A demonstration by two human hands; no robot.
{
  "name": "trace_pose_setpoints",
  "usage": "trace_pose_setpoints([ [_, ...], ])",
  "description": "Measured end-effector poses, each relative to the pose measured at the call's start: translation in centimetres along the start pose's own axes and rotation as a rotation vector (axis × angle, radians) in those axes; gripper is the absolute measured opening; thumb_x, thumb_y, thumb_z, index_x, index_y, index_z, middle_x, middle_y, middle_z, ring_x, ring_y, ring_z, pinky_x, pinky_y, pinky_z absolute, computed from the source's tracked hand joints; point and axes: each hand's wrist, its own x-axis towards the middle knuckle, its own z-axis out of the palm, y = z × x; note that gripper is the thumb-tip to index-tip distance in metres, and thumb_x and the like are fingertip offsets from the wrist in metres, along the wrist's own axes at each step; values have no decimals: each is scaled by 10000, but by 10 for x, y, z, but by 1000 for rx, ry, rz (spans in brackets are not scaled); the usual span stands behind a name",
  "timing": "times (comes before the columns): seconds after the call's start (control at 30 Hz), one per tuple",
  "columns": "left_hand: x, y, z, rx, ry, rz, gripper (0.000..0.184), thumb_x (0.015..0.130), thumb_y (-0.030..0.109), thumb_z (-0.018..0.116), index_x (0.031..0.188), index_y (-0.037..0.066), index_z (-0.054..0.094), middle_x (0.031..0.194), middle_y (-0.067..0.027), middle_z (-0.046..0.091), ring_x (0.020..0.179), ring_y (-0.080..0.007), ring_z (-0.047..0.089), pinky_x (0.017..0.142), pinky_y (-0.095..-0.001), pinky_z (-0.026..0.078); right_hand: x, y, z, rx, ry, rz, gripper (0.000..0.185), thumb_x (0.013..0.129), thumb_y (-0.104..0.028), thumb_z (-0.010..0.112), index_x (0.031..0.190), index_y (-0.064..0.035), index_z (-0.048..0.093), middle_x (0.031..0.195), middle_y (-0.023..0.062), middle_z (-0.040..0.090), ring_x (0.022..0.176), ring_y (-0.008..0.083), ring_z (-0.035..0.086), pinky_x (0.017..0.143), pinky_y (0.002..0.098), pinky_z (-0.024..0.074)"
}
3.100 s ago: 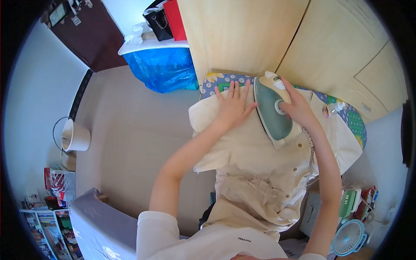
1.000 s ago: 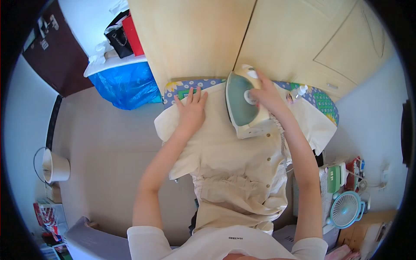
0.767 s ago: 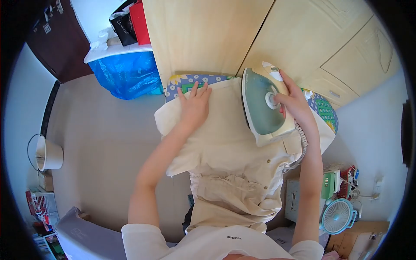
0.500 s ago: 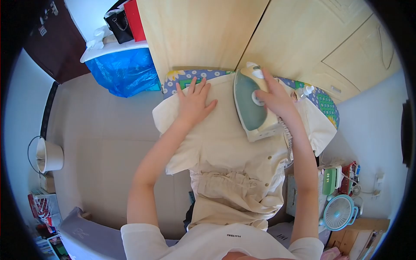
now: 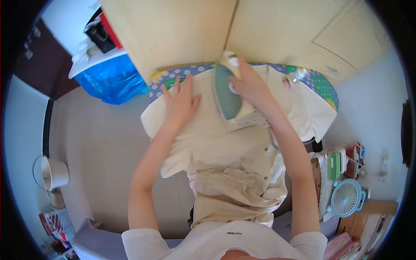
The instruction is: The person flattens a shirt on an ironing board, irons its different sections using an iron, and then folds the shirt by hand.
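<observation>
In the head view, the right hand (image 5: pixel 250 84) is wrapped around the handle of the iron (image 5: pixel 227 93), which is over the shirt (image 5: pixel 216 145) near the middle of the board (image 5: pixel 323 86), its nose pointing to the far edge; whether its sole lies fully flat is hard to tell. The cord (image 5: pixel 273 136) leaves the heel and passes by the right forearm. The left hand (image 5: pixel 180 104) holds nothing; it rests palm down on the shirt with fingers spread, near the board's far left corner. The shirt covers most of the board and hangs past the near edge, with buttons (image 5: pixel 266 149) below the iron. A bottle (image 5: pixel 297 76) with a white top is near the far edge, toward the right end. A cabinet (image 5: pixel 173 34) rises behind the board.
</observation>
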Motion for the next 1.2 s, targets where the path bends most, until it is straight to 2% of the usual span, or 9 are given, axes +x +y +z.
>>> trace_pose_setpoints([
  [0.17,2,4,-2,-63,-28,-79,557,902,331,408,1364,59,256,1385,-123,325,1314,-275,242,1035,-579,23,10,-16,26,215,51,53,693,808,-225,554,1336,67,213,1304,273,362,1208,371,383,1002,386,324],
  [0.47,5,-10,-2,-362,41,-124,489,948,331,269,1361,69,269,1412,-124,284,1327,-265,216,1046,-528,-26,-14,-38,0,375,151,118,559,833,-250,529,1265,46,331,1251,267,366,1047,382,498,838,412,449],
  [0.6,16,-8,-12,-436,111,-44,467,953,319,261,1314,38,353,1405,-141,293,1311,-275,248,1057,-505,56,-63,-39,-23,-5,393,-283,452,813,-297,551,1099,47,484,1125,197,469,878,313,521,772,378,469],
  [0.7,35,9,-33,-403,196,159,458,951,317,270,1230,-3,442,1370,-164,334,1281,-294,297,1046,-450,182,-155,-65,-26,746,45,-495,350,803,-256,552,1022,13,506,956,160,532,843,318,520,707,405,446],
  [0.73,40,42,-58,-547,219,226,450,951,310,270,1163,-23,485,1300,-167,408,1242,-294,347,1035,-420,221,-176,-68,-5,543,-436,-666,300,809,-242,534,983,1,511,947,157,528,832,313,544,714,420,444],
  [0.8,57,77,-73,-678,249,288,456,951,303,269,1096,-42,529,1230,-171,482,1203,-295,396,1024,-390,260,-237,-77,21,688,-274,-847,269,793,-271,538,780,-6,583,830,185,591,737,332,591,620,448,464],
  [0.87,73,90,-73,-807,6,588,364,921,229,331,852,-14,594,919,-140,607,971,-272,538,887,-357,378,-254,-66,58,606,-743,-865,257,778,-258,541,776,-8,598,733,191,597,703,340,595,581,456,464],
  [1.07,87,90,-38,-689,-114,527,278,774,62,481,498,56,446,484,-46,449,475,-210,431,539,-326,323,-293,-42,233,526,-886,-836,208,691,-215,561,737,-19,612,686,182,597,642,357,590,597,471,464],
  [1.2,91,93,-43,-633,-150,503,278,766,52,496,492,65,453,453,-29,432,450,-189,425,554,-313,337,-317,-39,340,590,-818,-721,195,620,-152,593,711,20,589,657,200,585,614,375,571,574,469,446],
])
